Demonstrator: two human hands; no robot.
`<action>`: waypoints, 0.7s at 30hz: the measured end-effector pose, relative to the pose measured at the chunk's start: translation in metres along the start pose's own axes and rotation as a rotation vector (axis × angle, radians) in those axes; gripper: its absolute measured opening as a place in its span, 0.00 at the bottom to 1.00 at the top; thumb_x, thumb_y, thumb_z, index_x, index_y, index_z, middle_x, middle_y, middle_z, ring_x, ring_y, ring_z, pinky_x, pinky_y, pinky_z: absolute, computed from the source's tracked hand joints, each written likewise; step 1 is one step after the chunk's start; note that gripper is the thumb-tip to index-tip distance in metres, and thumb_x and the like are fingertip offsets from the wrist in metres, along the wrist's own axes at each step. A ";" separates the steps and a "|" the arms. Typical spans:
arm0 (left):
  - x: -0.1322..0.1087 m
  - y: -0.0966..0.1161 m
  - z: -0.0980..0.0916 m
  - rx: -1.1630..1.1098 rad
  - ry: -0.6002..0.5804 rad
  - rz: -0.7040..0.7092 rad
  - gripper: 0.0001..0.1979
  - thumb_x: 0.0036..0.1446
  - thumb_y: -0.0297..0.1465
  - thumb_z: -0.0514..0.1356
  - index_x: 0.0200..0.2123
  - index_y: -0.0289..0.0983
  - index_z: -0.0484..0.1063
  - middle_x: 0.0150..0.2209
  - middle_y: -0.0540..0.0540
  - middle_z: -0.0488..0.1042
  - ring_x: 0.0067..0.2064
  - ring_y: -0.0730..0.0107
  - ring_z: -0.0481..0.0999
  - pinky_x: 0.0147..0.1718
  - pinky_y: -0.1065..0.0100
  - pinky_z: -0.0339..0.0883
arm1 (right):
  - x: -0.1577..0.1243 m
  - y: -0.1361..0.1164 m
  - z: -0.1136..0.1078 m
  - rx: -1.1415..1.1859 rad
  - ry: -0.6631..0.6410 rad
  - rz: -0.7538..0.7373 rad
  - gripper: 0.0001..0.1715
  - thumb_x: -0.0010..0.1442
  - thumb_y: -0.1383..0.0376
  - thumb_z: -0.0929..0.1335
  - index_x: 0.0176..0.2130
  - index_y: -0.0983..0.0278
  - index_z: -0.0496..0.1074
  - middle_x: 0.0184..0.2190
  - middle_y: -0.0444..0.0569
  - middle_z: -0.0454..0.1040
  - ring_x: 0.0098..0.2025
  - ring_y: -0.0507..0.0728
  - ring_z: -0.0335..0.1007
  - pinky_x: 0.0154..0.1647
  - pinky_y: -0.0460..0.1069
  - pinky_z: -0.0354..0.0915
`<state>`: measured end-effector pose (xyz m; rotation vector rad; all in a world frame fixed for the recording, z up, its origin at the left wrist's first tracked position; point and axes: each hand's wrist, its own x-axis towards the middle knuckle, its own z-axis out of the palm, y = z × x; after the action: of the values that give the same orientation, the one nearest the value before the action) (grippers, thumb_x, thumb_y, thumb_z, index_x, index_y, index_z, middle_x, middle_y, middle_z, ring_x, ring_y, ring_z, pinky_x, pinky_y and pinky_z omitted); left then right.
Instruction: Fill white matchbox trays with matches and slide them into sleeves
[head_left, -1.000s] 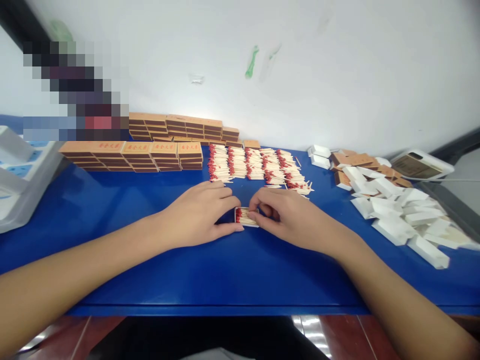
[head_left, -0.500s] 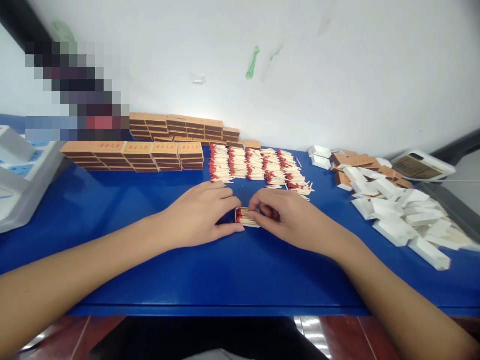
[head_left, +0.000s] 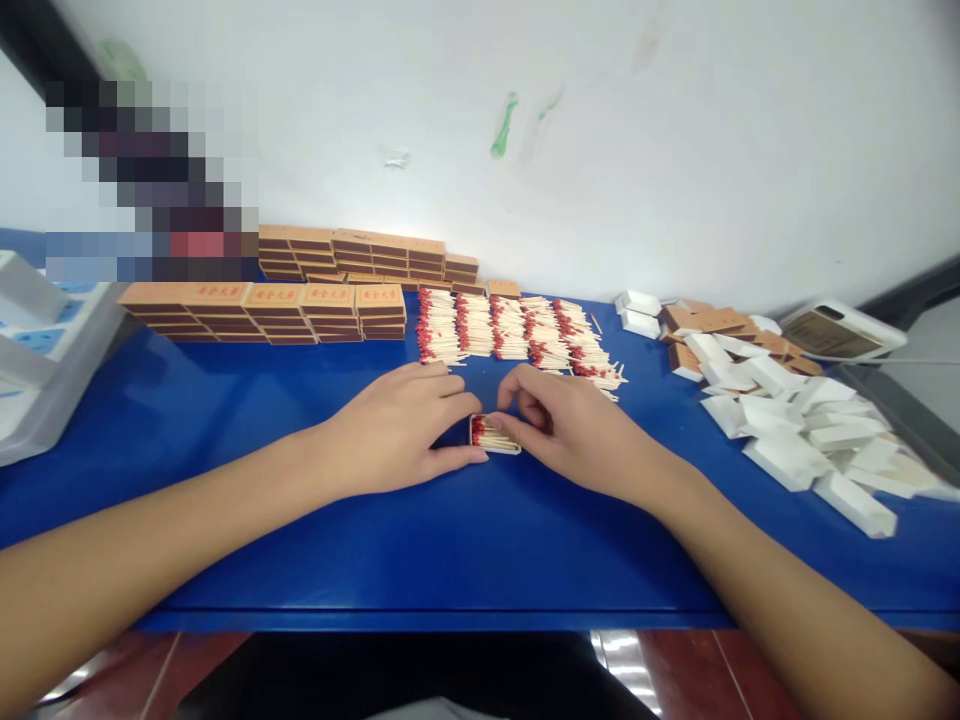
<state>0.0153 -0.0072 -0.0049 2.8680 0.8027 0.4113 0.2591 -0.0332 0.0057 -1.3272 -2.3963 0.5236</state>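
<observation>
A small white tray of red-tipped matches (head_left: 493, 435) lies on the blue table (head_left: 225, 440), between my two hands. My left hand (head_left: 405, 425) rests on the table and pinches the tray's left end between thumb and forefinger. My right hand (head_left: 566, 425) bends over the tray's right end, thumb against its near side and fingers curled above the matches. Just behind the hands lie rows of loose matches (head_left: 517, 330), heads to the left.
Stacks of closed brown matchboxes (head_left: 270, 310) line the back left, with more (head_left: 367, 255) against the white wall. Empty white trays (head_left: 802, 430) and brown sleeves (head_left: 712, 325) are heaped at the right. A white device (head_left: 41, 350) stands at the left edge, a phone (head_left: 844, 335) at far right.
My right hand's fingers have lifted and curled a little above the tray. My left hand and the tray have stayed in place.
</observation>
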 end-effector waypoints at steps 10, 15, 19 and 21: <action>-0.001 -0.001 0.001 -0.007 0.006 0.005 0.18 0.72 0.46 0.61 0.45 0.36 0.78 0.39 0.45 0.76 0.42 0.60 0.74 0.49 0.58 0.67 | 0.000 -0.001 0.001 0.040 -0.048 0.004 0.07 0.73 0.61 0.68 0.42 0.60 0.68 0.24 0.37 0.65 0.25 0.52 0.61 0.29 0.49 0.54; -0.001 0.000 0.000 -0.012 0.000 -0.002 0.18 0.72 0.45 0.61 0.45 0.36 0.78 0.39 0.45 0.76 0.42 0.59 0.74 0.48 0.57 0.66 | -0.001 -0.003 0.000 0.066 -0.061 -0.011 0.07 0.73 0.61 0.68 0.41 0.61 0.70 0.24 0.38 0.66 0.25 0.52 0.61 0.30 0.49 0.54; 0.000 0.000 0.000 -0.017 -0.003 -0.002 0.18 0.72 0.45 0.62 0.44 0.35 0.78 0.39 0.45 0.76 0.41 0.59 0.74 0.47 0.57 0.66 | -0.001 -0.001 0.002 0.033 -0.039 -0.016 0.07 0.72 0.61 0.69 0.40 0.61 0.71 0.25 0.39 0.67 0.26 0.52 0.61 0.30 0.48 0.54; 0.000 0.000 0.001 -0.016 -0.001 0.001 0.18 0.72 0.45 0.62 0.44 0.35 0.78 0.39 0.45 0.76 0.42 0.59 0.75 0.48 0.57 0.66 | -0.001 0.001 0.004 0.022 -0.019 -0.020 0.07 0.72 0.62 0.69 0.40 0.61 0.70 0.25 0.38 0.66 0.26 0.52 0.61 0.30 0.48 0.53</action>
<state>0.0153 -0.0069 -0.0058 2.8540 0.7945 0.4149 0.2581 -0.0340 0.0020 -1.2928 -2.4099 0.5580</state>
